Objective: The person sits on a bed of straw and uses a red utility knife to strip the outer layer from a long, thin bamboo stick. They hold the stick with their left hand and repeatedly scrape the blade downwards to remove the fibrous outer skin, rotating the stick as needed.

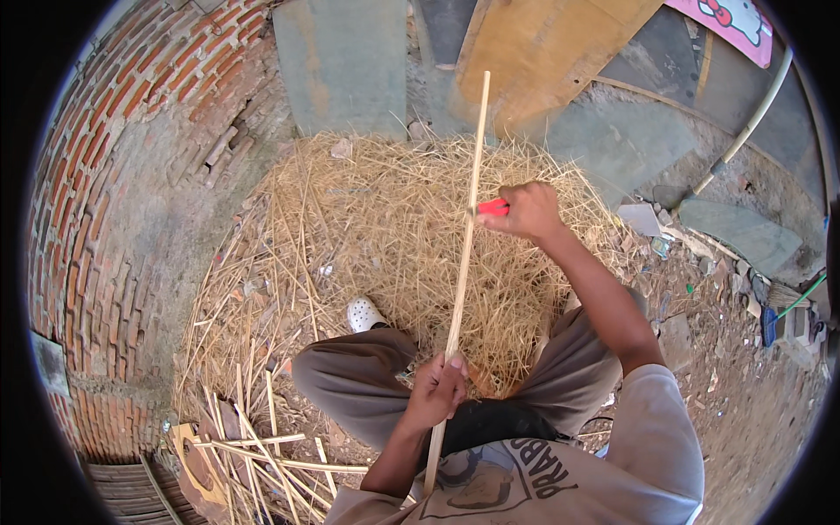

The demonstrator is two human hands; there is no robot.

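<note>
Head view: step in hand looks like scraping the stick (pixel 465 262) along its upper half. Right hand (pixel 527 211) closed around the red tool (pixel 494 207), working end against or just beside the stick; blade too blurred to make out. Left hand (pixel 437 388) wrapped around the stick's lower part, thumb on top. Next move probably calls for a firm left grip and a shallow, even tool angle; too steep could dig in.

Stick: long, slim, pale yellow, looks straight, tilted, top leaning slightly right. It runs from the shirt (pixel 499 481) up between the knees and over the shavings (pixel 394 219), top end free. Surface finish too small to judge. More sticks (pixel 262 457) lie crisscrossed at lower left.
</note>
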